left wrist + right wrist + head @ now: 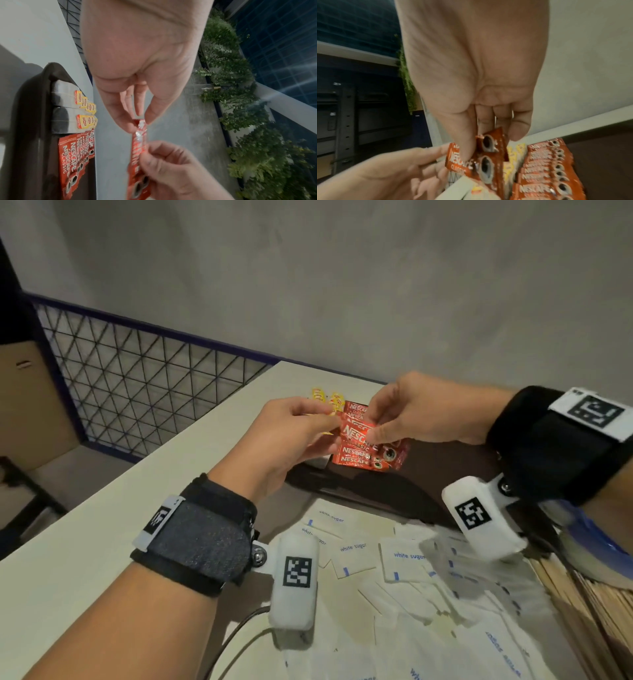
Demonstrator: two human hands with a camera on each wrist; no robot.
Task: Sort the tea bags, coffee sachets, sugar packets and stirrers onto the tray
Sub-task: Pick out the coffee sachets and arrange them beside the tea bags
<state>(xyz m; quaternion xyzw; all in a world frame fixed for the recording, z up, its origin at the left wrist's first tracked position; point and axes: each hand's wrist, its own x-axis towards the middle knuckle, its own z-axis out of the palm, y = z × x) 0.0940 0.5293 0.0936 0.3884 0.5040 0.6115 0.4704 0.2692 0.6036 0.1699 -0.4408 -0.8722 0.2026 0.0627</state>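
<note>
Both hands hold red Nescafe coffee sachets [358, 431] in the air just above the far end of the dark brown tray [376, 494]. My left hand [334, 424] pinches one end [140, 129] between thumb and fingers. My right hand [371, 431] pinches the other end [489, 146], where two sachets seem to overlap. On the tray lie a row of more coffee sachets [371, 458] and, beyond them, tea bags with yellow tags [325, 400]. White sugar packets [376, 559] are heaped in front of the tray, and wooden stirrers [582, 594] lie to their right.
The pale table [120, 525] runs to a grey wall at the back. A wire mesh railing [137, 381] stands past its left edge. A blue and white object [589, 542] sits at the right, under my right wrist.
</note>
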